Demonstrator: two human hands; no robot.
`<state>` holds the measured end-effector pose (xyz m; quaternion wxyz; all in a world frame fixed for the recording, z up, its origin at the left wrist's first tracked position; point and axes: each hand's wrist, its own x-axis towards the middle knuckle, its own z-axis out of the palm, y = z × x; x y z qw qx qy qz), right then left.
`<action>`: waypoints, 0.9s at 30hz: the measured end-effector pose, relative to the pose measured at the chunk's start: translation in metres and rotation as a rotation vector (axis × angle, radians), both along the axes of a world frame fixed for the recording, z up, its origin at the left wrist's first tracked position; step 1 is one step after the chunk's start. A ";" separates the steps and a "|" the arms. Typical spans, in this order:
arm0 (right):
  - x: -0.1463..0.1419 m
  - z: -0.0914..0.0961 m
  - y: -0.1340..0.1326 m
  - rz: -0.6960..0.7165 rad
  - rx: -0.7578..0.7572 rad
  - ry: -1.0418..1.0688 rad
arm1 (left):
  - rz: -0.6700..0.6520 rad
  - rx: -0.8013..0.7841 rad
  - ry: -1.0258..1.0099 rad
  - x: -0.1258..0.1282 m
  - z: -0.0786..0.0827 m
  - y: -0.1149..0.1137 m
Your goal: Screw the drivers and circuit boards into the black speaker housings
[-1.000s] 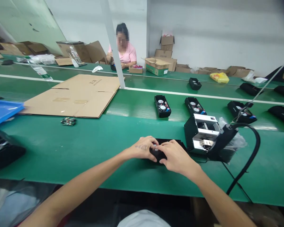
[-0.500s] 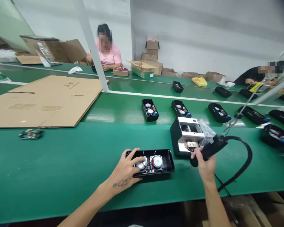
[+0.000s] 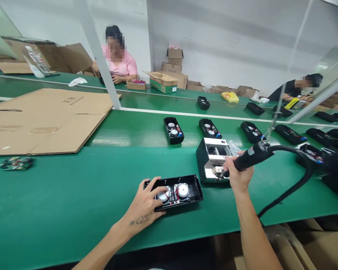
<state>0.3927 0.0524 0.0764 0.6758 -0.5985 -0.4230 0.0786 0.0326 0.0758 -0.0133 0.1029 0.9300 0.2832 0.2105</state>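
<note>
My left hand [image 3: 148,200] grips the left end of a black speaker housing [image 3: 196,191], its thumb at the near side and fingers reaching over the far wall and inside. Two round silver speakers [image 3: 182,191] with red and black wires sit in the housing, which lies open side up on the green bench. My right hand [image 3: 239,174] is wrapped around a black electric screwdriver [image 3: 252,156] hung on a wire, with a thick black cable. The screwdriver's tip is at the front of a black and white screw feeder [image 3: 214,159]; whether it touches a screw cannot be made out.
A circuit board bundle [image 3: 17,163] lies at the left, near a flat cardboard sheet [image 3: 53,123]. Several speaker housings [image 3: 174,131] stand on the belt behind. Across it sit two people, one in a pink top [image 3: 121,63]. Cardboard boxes [image 3: 323,243] are below the bench at right.
My right hand has raised and turned the screwdriver, bringing its tip to the screw feeder's front. My left hand stays on the housing. The whole view has shifted slightly.
</note>
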 end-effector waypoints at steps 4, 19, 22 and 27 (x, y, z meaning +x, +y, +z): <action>-0.028 0.001 -0.014 0.292 -0.088 0.151 | 0.006 -0.003 0.026 0.001 0.002 -0.003; -0.128 -0.014 -0.032 0.614 0.064 0.295 | 0.006 -0.038 0.041 0.002 0.001 -0.003; -0.132 -0.019 -0.034 0.601 0.051 0.274 | 0.009 -0.051 0.036 0.002 0.002 -0.003; -0.129 -0.011 -0.037 0.612 0.078 0.283 | 0.010 -0.053 0.039 0.002 0.002 -0.003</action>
